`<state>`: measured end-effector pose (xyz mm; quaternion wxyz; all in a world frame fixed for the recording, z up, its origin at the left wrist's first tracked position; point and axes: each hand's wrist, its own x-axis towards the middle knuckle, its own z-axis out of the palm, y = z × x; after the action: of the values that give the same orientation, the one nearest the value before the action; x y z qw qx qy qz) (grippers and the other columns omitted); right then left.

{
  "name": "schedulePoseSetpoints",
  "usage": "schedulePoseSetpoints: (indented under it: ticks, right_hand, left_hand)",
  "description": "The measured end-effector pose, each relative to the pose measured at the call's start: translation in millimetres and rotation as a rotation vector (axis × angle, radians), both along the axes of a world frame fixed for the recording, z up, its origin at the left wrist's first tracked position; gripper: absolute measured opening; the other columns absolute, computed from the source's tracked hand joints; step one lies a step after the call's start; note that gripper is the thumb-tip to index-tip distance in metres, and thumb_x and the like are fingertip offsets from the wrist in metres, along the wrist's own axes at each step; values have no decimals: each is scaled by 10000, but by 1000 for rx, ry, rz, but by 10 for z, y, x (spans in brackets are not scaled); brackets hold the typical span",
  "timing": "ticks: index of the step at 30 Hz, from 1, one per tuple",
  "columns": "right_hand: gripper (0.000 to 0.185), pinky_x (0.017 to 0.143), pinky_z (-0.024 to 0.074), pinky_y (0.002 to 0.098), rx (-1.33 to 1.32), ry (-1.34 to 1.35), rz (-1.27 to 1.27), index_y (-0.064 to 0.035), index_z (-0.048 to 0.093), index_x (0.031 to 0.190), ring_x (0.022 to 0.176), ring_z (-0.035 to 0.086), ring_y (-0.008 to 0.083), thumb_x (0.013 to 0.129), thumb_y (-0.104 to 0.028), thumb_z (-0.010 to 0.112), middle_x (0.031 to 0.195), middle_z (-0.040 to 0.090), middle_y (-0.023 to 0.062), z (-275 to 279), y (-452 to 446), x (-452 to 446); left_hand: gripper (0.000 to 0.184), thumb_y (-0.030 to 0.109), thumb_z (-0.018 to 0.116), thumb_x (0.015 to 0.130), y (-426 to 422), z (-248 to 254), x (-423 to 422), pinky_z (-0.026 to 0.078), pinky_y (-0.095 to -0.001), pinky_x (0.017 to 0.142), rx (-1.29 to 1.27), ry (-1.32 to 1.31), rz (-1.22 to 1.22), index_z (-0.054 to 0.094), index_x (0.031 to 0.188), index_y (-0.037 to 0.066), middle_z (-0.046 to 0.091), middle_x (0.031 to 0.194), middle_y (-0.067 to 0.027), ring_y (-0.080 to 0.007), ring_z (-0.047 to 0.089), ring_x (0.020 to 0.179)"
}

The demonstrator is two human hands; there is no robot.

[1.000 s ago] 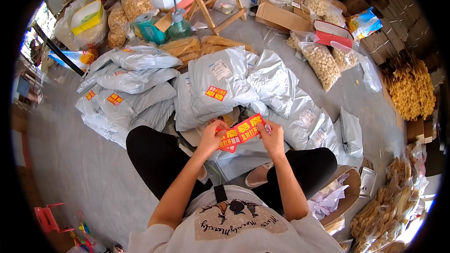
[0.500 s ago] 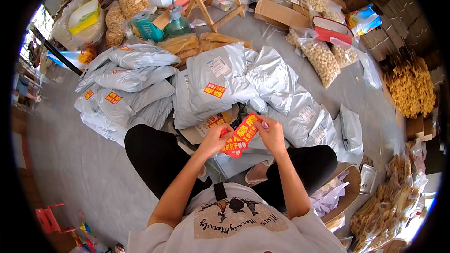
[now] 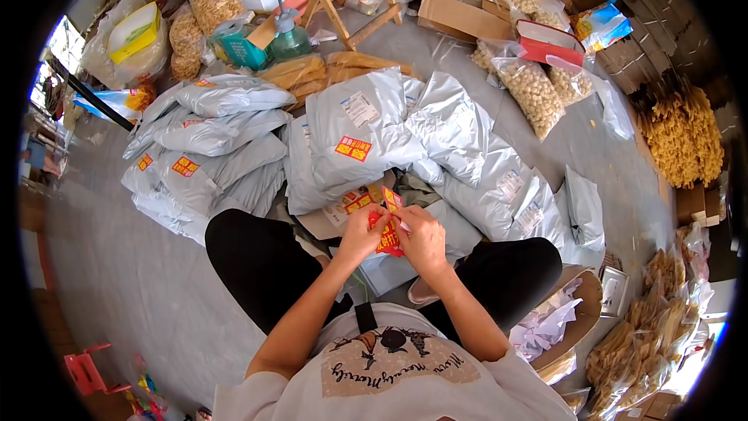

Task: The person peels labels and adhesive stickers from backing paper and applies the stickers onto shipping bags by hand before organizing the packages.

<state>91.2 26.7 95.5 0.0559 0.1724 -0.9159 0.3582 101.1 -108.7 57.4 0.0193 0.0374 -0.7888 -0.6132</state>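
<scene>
Between my knees I hold red stickers (image 3: 389,244) with yellow and white lettering. My left hand (image 3: 362,235) pinches them at their left edge. My right hand (image 3: 423,237) is close beside it, fingers closed on a red and yellow sticker (image 3: 392,199) that sticks up above the fingertips. My right fingers partly cover the stickers. Just beyond my hands lies a large grey mailer bag (image 3: 331,160) bearing a white label and a red-yellow sticker. Under the hands are an opened carton (image 3: 318,223) and more grey plastic.
Stacked grey mailer bags (image 3: 226,129) lie to the left, others (image 3: 510,195) to the right. Behind stand a spray bottle (image 3: 290,37) and a wooden folding table (image 3: 343,19). Bags of pale snacks (image 3: 531,93) sit at the back right. A carton of crumpled paper (image 3: 580,308) is by my right knee.
My right hand has moved left, close against my left hand. The sticker, spread out between both hands before, now stands more upright and is partly hidden by my fingers.
</scene>
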Motion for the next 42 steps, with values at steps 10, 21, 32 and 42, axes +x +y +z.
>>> schedulePoseSetpoints:
  ticks: [10,21,32,42]
  right_hand:
    - [187,595,471,353,101,81,83,-56,596,861,724,580,262,676,-67,617,821,578,62,-39,18,6]
    - [153,528,465,329,183,187,76,-49,522,740,662,560,222,630,-86,623,733,496,68,-166,-17,-28]
    - [163,426,365,235,-529,-802,-383,-15,619,723,492,495,90,717,-176,595,560,558,12,-325,538,-748]
    - [161,418,405,238,-470,-300,-620,4,607,748,503,594,133,772,-143,545,597,599,36,-499,1564,-2035]
  left_hand:
    - [73,35,569,731,56,-94,-2,452,-339,603,-84,88,27,583,776,-21,596,704,-168,-282,598,653]
    - [23,-24,533,746,128,-88,7,418,-269,561,-2,43,57,554,743,-33,573,644,-100,-122,531,603]
    - [25,6,564,754,-80,-528,-56,405,-232,559,304,-266,152,561,734,19,544,689,-8,-79,508,613]
    - [30,12,556,784,47,-757,-106,399,-202,577,505,-503,256,559,756,24,541,718,-7,-70,507,626]
